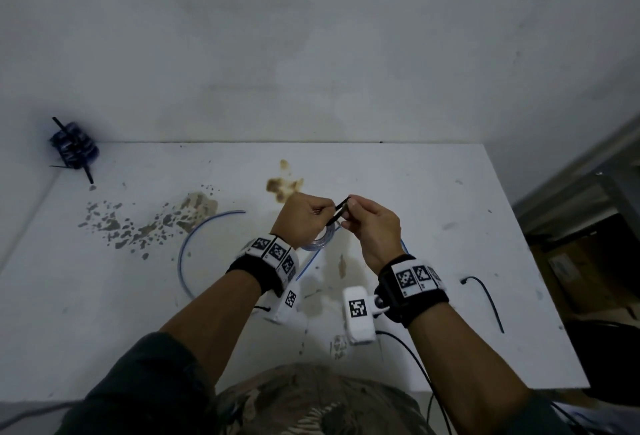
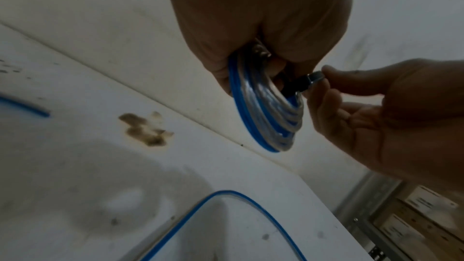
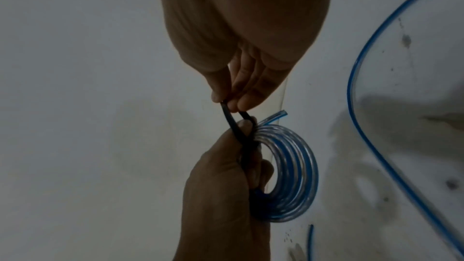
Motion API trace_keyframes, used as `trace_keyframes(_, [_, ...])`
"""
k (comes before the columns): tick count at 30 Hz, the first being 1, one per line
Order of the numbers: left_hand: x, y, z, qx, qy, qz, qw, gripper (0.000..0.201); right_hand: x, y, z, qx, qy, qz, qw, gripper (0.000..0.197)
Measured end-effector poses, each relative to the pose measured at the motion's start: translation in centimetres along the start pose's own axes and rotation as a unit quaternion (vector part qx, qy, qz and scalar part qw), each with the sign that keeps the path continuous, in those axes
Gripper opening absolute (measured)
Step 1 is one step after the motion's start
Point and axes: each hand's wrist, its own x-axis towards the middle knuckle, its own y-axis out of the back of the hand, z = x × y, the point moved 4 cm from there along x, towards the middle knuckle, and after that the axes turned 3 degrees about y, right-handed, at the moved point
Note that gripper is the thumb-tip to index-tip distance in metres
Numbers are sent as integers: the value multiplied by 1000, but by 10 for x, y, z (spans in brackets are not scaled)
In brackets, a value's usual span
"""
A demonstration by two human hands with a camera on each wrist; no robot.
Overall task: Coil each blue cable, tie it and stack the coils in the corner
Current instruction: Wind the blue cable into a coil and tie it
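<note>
Left hand: the left hand [image 1: 304, 218] was closed round the coil [image 3: 288, 174], fingers curled through its middle, so the loops stayed bunched while the tie went on.
Right hand: the right hand [image 1: 372, 226] pinched the black tie [image 3: 232, 124] between thumb and fingertips, apparently to feed its end through and pull it snug.
Coil: held up above the table [image 1: 433, 192], between the two hands, its short free end sticking out near the tie.
Tie: looped round the bundle beside the left thumb; whether it had locked could not be told.
Finished coils: a dark tied stack [image 1: 73, 150] sat in the far left corner against the wall, where this one probably belonged next.
Loose cables: a long blue cable [image 1: 188, 251] curved on the table to the left, and another [image 1: 490, 303] lay to the right, both uncoiled.
</note>
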Motion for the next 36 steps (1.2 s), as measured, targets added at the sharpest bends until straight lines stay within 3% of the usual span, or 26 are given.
trace_keyframes(4, [4,8,3,22,-21,-16,999,25,3,-2,1,16,-19,-22,999,12])
trace_keyframes(11, [5,8,3,51,-33,-45,997,29,-2,1,4,4,15,-12,1000,14])
trace_keyframes(19, [3,5,-1,70,-16,-65,995,28,-4,4,9,-15,-22,-67,997,12])
trace_keyframes(24, [-1,3,2,58,-39,-54,996,29,-4,4,12,0,-56,-74,996,15])
trace_keyframes(30, [-5,5,0,40,-37,-34,998,34,4,-6,4,-200,99,-37,974,9])
trace_keyframes(36, [-16,14,1,1,12,-30,999,22,18,-13,6,-295,159,-36,941,19])
